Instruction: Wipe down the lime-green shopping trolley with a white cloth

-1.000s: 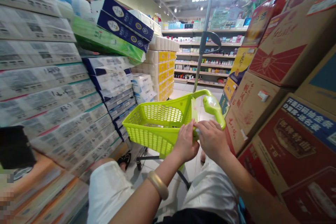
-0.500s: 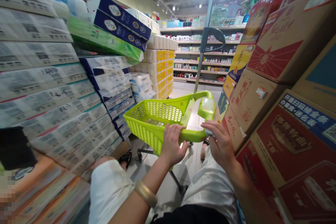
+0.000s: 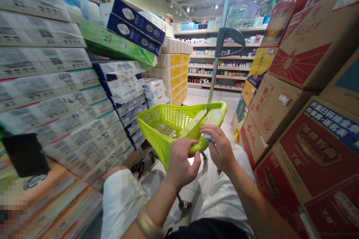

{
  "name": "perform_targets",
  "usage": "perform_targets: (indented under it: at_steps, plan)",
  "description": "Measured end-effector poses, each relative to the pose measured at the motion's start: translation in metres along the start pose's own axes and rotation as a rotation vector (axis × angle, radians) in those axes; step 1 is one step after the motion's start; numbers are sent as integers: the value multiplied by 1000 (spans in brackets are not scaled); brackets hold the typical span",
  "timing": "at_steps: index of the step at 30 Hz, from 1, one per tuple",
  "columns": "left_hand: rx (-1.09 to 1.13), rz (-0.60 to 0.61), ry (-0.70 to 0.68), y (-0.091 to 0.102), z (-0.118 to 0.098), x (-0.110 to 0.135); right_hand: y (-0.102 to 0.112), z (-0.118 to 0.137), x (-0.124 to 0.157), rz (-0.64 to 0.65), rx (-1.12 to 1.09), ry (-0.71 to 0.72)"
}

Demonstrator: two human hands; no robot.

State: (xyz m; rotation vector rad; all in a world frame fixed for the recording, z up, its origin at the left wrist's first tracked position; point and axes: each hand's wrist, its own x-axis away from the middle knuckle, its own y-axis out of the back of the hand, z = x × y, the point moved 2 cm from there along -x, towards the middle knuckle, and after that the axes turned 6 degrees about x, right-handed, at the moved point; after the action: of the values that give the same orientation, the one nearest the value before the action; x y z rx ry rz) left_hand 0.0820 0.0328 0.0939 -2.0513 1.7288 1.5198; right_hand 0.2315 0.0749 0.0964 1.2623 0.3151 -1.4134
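Down in a narrow shop aisle, leans over a lime-green basket point(image 3: 161, 136) on a wheeled frame, with both hands at its near edge. Curls the left hand point(image 3: 181, 164) over the handle bar point(image 3: 197, 146), fingers closed on it from above, back of the hand turned up. Pinches a small white wad point(image 3: 208, 138) in the right hand point(image 3: 221, 151), fingertips together on it and pressed to the right end of that same bar, just below a pale flat panel point(image 3: 213, 117) on the rim. Meets the bar crosswise, long axis running left to right, straight ahead of the knuckles, with no gap between fingers and plastic. Sets the left hand on the nearer, lower stretch and the right hand slightly farther and higher. Shows an empty mesh floor inside the basket, and a grey pole grip point(image 3: 228, 39) rising behind its far rim. Squeezes between stacked tissue packs point(image 3: 70, 119) on the left and printed cartons point(image 3: 305, 59) on the right, with stocked shelves point(image 3: 224, 71) at the far end.
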Motion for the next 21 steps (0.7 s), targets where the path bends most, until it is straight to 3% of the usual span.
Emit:
perform_targets:
  at_steps: [5,10,12,17,21]
  plan:
    - [-7,-61,-51,11,7,10,-8,25,2,138,-84,157]
    - [14,-113,-69,20,6,17,0,1,-9,41,49,18]
    - [15,-130,-80,21,4,19,-1,3,-9,11,54,-23]
    - [3,-125,-87,23,2,21,-10,31,3,138,-78,126]
    - [10,-124,-104,27,1,21,-8,16,-2,107,-16,85]
